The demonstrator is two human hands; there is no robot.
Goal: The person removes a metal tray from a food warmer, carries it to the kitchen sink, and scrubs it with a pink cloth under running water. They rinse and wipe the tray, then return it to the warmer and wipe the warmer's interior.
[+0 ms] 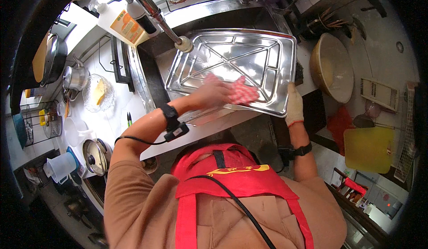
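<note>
A shiny rectangular metal tray (240,56), pressed with crossing ridges, lies tilted over the sink (147,58). My left hand (212,93) is bare and blurred, and presses a red-and-white patterned cloth (245,92) against the tray's near part. My right hand (295,107), in a pale knitted glove, grips the tray at its near right corner; the fingers under the rim are hidden. Above the tray's left side hangs the faucet spout (184,44), from which a faint stream of water seems to fall onto the metal.
A white plastic jug with an orange label (125,26) stands behind the sink's left side. On the left counter are a metal kettle (73,76), a glass bowl (98,93) and a lidded pot (95,155). To the right are a large basin (334,68) and a yellow cutting board (367,150).
</note>
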